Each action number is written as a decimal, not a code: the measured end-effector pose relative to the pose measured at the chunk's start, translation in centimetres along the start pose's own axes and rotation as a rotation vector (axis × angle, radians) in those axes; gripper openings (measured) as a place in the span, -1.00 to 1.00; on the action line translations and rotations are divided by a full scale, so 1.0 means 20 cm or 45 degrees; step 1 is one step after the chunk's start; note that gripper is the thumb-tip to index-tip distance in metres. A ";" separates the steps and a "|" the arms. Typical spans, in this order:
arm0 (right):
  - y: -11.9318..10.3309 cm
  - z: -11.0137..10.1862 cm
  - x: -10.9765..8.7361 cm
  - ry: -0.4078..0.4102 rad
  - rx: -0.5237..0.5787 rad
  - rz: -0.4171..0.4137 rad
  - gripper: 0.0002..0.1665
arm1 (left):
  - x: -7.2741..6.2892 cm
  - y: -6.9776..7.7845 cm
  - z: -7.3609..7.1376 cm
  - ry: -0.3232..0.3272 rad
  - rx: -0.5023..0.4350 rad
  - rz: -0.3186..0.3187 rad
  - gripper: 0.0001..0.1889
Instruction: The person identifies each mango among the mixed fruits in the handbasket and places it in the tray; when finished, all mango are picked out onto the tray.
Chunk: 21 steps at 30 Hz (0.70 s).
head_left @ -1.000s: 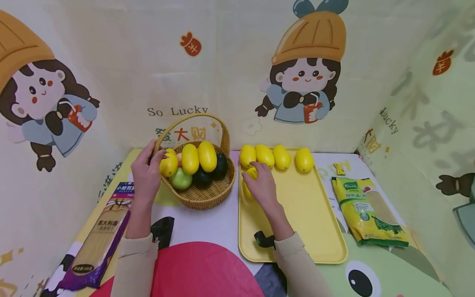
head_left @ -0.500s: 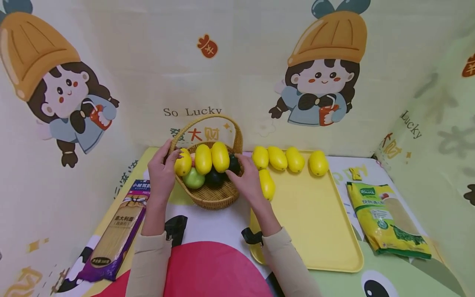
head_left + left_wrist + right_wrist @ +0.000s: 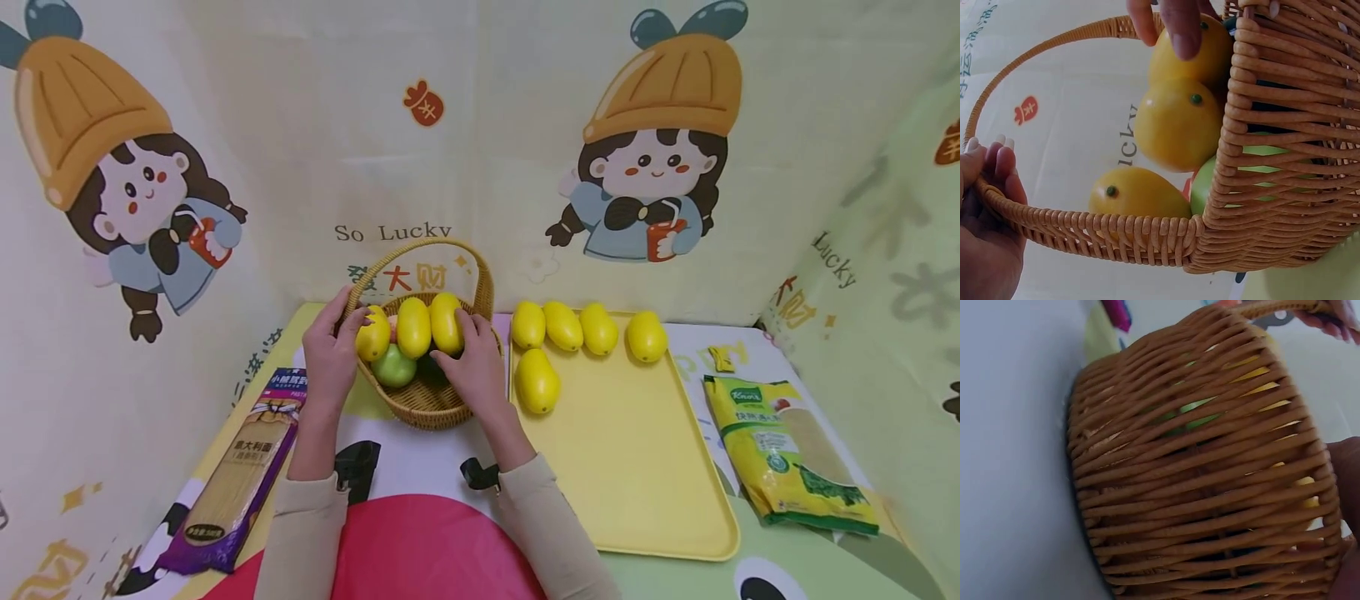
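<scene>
The wicker basket (image 3: 431, 412) stands at the back, filled with several fruits. My left hand (image 3: 330, 358) grips the left side of its arched handle (image 3: 1091, 231). My right hand (image 3: 476, 367) reaches over the basket's right side, thumb and fingers around the rightmost yellow mango (image 3: 447, 323). Two more yellow mangoes lie to its left, the middle one (image 3: 413, 327) and the left one (image 3: 372, 335). A green apple (image 3: 393, 367) sits in front of them. Dark fruit beneath is mostly hidden by the right hand. In the right wrist view, the woven wall covers most of the contents.
A yellow tray (image 3: 630, 467) to the right carries several yellow mangoes along its back and left. Beyond it lie a yellow-green Knorr bag (image 3: 787, 454) and a small yellow packet (image 3: 722, 358). A pasta pack (image 3: 243, 467) lies at the left. Patterned sheets enclose the back and sides.
My right hand has left the mango on the tray and moved left to the basket, onto its rightmost mango. My left hand keeps its hold on the handle. The head view has shifted slightly.
</scene>
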State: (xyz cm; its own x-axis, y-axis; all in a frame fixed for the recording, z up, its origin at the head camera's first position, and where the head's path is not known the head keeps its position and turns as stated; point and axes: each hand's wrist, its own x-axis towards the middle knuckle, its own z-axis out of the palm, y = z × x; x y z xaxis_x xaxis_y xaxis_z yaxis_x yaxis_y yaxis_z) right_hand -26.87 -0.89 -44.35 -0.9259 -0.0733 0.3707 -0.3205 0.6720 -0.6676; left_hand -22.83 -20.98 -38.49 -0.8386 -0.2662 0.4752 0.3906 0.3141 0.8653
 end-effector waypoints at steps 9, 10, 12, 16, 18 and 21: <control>-0.01 0.04 0.01 0.031 -0.190 0.020 -0.07 | 0.00 -0.01 0.00 0.025 0.041 0.015 -0.54; -0.01 0.04 0.02 0.036 -0.174 0.032 -0.11 | 0.00 0.00 0.00 0.025 0.042 0.014 -0.54; -0.02 0.04 0.02 0.050 -0.134 0.044 -0.19 | 0.00 0.00 0.00 0.023 0.043 0.012 -0.54; -0.02 0.02 0.02 0.058 -0.060 0.068 -0.28 | -0.01 0.01 0.00 0.023 0.043 0.012 -0.54; -0.01 0.02 0.01 0.077 -0.039 0.071 -0.29 | 0.00 0.01 0.00 0.022 0.043 0.022 -0.54; 0.00 0.02 0.00 0.112 0.012 0.065 -0.30 | 0.00 0.00 0.01 0.026 0.034 0.036 -0.54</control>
State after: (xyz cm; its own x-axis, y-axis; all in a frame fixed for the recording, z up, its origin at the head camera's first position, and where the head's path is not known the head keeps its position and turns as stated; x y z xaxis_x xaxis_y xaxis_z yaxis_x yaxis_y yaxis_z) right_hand -27.02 -1.14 -44.52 -0.9199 0.0258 0.3912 -0.2759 0.6665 -0.6926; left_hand -22.83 -20.87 -38.59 -0.8193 -0.2751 0.5030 0.4039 0.3457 0.8470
